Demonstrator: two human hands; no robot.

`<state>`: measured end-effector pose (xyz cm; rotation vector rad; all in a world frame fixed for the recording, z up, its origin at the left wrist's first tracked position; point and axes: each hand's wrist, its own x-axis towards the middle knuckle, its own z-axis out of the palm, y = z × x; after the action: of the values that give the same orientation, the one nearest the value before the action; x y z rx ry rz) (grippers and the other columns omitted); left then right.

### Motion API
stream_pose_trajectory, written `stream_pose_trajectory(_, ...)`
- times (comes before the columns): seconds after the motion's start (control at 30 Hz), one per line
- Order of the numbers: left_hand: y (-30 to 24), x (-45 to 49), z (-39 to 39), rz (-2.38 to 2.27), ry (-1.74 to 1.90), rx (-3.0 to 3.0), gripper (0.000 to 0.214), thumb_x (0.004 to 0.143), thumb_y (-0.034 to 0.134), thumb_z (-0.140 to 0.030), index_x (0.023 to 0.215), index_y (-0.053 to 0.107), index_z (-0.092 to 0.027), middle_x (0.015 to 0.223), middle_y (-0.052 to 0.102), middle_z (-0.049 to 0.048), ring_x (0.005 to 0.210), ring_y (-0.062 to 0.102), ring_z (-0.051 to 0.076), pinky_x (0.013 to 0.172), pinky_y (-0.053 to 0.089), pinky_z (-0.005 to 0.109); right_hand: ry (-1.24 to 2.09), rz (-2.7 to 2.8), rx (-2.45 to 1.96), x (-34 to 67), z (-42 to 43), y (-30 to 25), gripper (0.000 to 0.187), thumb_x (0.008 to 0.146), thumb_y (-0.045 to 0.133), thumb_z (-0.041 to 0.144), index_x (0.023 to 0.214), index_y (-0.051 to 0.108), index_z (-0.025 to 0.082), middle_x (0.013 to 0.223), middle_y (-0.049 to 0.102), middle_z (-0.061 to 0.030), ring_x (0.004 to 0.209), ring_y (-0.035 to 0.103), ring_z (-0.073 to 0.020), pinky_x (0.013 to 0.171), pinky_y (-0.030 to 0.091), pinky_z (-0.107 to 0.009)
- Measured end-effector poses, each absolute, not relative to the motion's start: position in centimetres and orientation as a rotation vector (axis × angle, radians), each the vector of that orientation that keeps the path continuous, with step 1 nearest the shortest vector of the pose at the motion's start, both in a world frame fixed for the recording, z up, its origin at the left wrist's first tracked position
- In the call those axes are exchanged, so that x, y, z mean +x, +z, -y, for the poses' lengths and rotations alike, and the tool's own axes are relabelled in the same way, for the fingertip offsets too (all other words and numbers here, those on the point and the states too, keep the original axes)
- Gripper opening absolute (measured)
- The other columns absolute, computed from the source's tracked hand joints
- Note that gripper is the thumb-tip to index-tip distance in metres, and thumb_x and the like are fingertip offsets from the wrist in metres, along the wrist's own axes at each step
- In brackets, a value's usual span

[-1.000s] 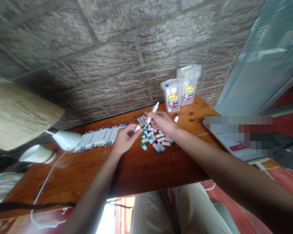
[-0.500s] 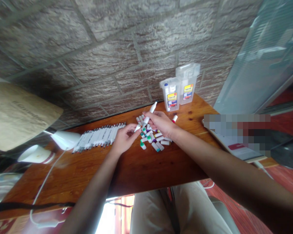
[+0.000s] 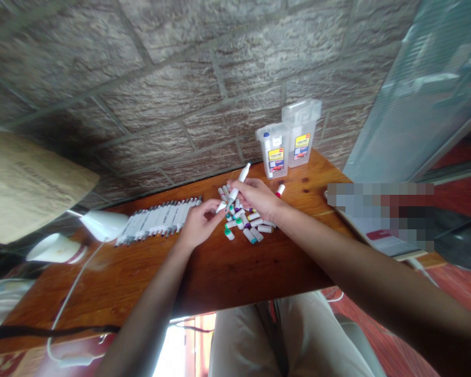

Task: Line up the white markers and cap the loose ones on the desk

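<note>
My right hand [image 3: 258, 197] is closed round a white marker [image 3: 241, 175] that points up and away from me, its lower tip aimed at my left hand. My left hand [image 3: 199, 222] pinches a small white cap [image 3: 221, 207] just below that tip. Both hands hover over a loose heap of marker caps [image 3: 248, 226] with green, purple, teal and yellow ends, lying on the wooden table [image 3: 227, 269]. To the left, a neat row of white markers [image 3: 160, 221] lies side by side.
Two clear plastic marker cases [image 3: 288, 141] with yellow labels stand at the table's far edge against the stone wall. A single red-tipped cap [image 3: 280, 190] lies near them. A white lamp [image 3: 102, 224] and its cable [image 3: 68, 303] are at left. Papers [image 3: 377, 235] lie at right.
My right hand has tilted the marker a little and brought its tip closer to the cap in my left hand. The view has shifted slightly.
</note>
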<state>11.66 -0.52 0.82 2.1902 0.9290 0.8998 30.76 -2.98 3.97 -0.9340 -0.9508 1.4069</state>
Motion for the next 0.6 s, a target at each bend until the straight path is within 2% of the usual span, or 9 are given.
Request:
stream_pose_trajectory(0.2,0.86,11.83,0.76,-0.978,0.849,2.227,0.025,0.087,0.066,-0.039,0.099,0.069,-0.017,0.089,0.075,0.0041,0.078,0.069,0.017,0.074,0.052,0.025,1.367,0.972,-1.013,30.81,2.89,3.95,0.036,0.077,0.071,0.041,0.06,0.049,0.018,0.044,0.043,0.0057,0.038,0.031,-0.0057,0.036,0.021,-0.021)
stream_pose_trajectory(0.6,1.31,11.96,1.31,-0.977,0.791,2.312,0.026,0.088,0.065,-0.04,0.101,0.069,-0.018,0.089,0.075,0.0023,0.076,0.067,0.015,0.07,0.051,0.024,1.268,1.107,-1.089,30.85,2.81,3.55,0.035,0.079,0.064,0.046,0.06,0.051,0.018,0.045,0.041,0.0057,0.043,0.035,-0.0079,0.042,0.027,-0.022)
